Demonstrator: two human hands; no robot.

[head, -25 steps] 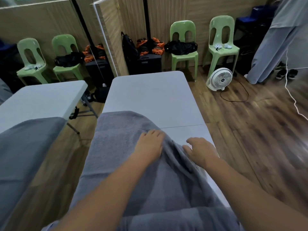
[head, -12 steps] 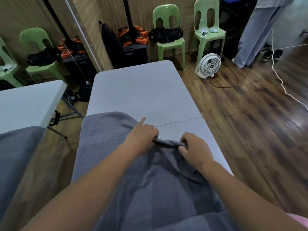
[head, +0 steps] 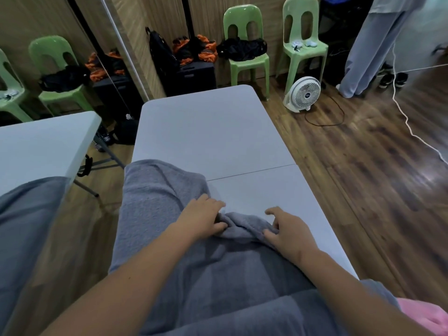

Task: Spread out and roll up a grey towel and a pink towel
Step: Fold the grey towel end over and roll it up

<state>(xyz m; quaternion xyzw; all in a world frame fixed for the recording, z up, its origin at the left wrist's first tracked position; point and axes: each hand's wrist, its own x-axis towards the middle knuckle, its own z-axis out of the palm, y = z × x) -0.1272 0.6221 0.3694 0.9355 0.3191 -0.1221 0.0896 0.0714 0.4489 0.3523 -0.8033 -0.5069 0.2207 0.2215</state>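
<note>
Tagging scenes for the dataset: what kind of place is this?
Probably a studio or activity room, not a home: a wall mirror, a folding table, and green plastic chairs piled with bags.

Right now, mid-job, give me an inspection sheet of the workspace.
Surface: grey folding table, seam across its middle.
Job's things: grey towel bunched on the near half, not yet flat; pink towel partly in view at the near right corner.
Clutter: nothing seen on the table.
Grips: left hand and right hand each pinch the grey towel's bunched edge.
Cables: black fan cord and white cable on the floor, right of the table.
Surroundings: white fan, green chairs, bags, mirror left, person standing.
</note>
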